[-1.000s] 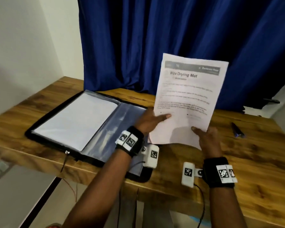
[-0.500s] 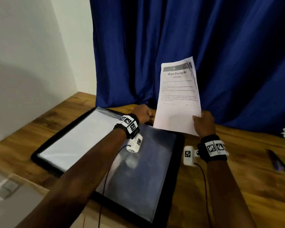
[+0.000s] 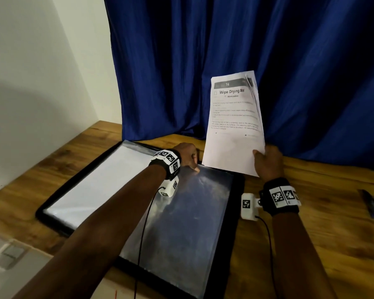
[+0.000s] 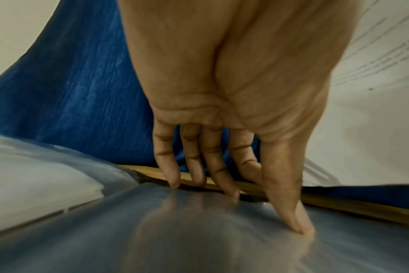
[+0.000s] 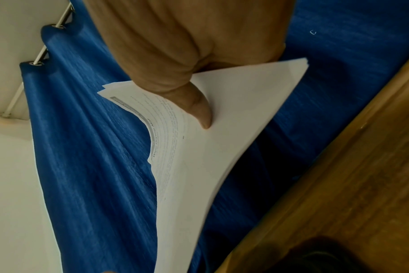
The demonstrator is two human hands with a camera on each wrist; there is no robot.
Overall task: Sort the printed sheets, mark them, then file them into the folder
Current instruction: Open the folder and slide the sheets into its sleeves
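Now the right hand (image 3: 268, 162) pinches the printed sheets (image 3: 233, 126) at their lower right corner, thumb on the front and the other fingers hidden behind; the right wrist view shows the thumb pressed flat on the top page and several page edges fanned slightly above it. The stack stands nearly upright above that grip, its lower left corner hanging just over the far edge of the folder (image 3: 238, 203).

To the left of the held stack, the left hand (image 3: 187, 156) is spread, fingers straight and pointing down. In the left wrist view the fingertips (image 4: 231, 195) touch the far edge of the clear plastic sleeve (image 3: 188, 223) on the folder's right half, and the thumb presses the film a little nearer the wrist. It looks as though the fingers are feeling for the sleeve's opening, though the lip itself is too blurred to tell whether it has been parted.

As a judgement, sorting appears finished, since the pages are gathered in one grip, and filing is under way. The folder lies open with a white sheet (image 3: 99, 184) in its left half. The pen (image 3: 372, 207) lies on the wooden table (image 3: 311, 244), well to the right of the gripping hand; any marks on the pages cannot be made out. Left to do: open the sleeve, slide the stack in, close the folder.
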